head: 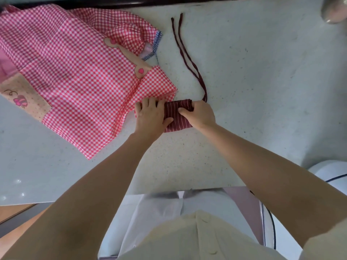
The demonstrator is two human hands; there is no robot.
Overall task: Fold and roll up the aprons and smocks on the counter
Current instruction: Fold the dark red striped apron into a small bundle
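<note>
Maroon striped apron (175, 114) lies mid-counter (262, 91) as a tight roll, just beside the gingham smock (75, 72), with its ties (187, 59) trailing away. To roll it well, I'd keep both ends level, press evenly, and feed the ties in straight so they don't skew it. Her left hand (150, 114) curls over the left end; the right hand (201, 114) grips the right end, thumb on top. Both forearms reach forward and converge.

Gingham smock (71, 72) cut by left edge, striped roll (174, 119) ends covered, corner object (336, 12) blurred
</note>
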